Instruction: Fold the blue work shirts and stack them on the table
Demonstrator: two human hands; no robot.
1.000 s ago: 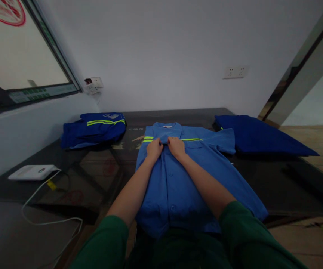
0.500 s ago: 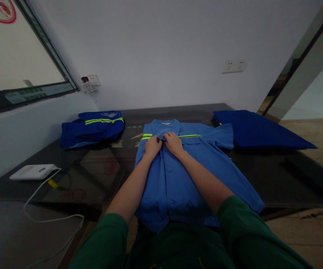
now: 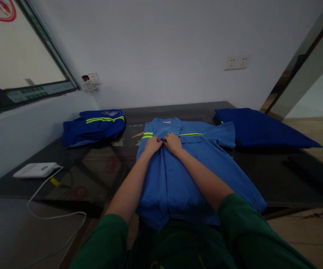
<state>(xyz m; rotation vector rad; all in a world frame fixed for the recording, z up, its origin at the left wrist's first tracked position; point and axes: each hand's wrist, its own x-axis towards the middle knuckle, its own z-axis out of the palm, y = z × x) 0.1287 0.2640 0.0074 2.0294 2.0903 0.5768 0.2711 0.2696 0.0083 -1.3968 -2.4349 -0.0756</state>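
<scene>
A light blue short-sleeved work shirt [image 3: 189, 179] with yellow-green stripes lies face up on the dark table [image 3: 94, 164], its collar toward the wall and its hem at the near edge. Both hands meet at the front placket, just below the collar. My left hand [image 3: 152, 145] pinches the cloth on the left of the opening. My right hand [image 3: 172, 142] pinches it on the right, fingertips almost touching the left ones. The fingers hide the spot between them. Lower on the placket, buttons [image 3: 172, 201] show.
Folded dark blue clothing [image 3: 97, 129] with bright stripes lies at the back left. A larger blue folded piece [image 3: 257, 129] rests on the right. At the left sits a white device [image 3: 36, 170] with a white cable [image 3: 52, 216] running over the edge. Wall sockets [image 3: 237, 62] are behind.
My fingers have shifted slightly at the placket, and the left fingertips look more tightly closed. The shirt lies as before; the whole view has moved a little.
</scene>
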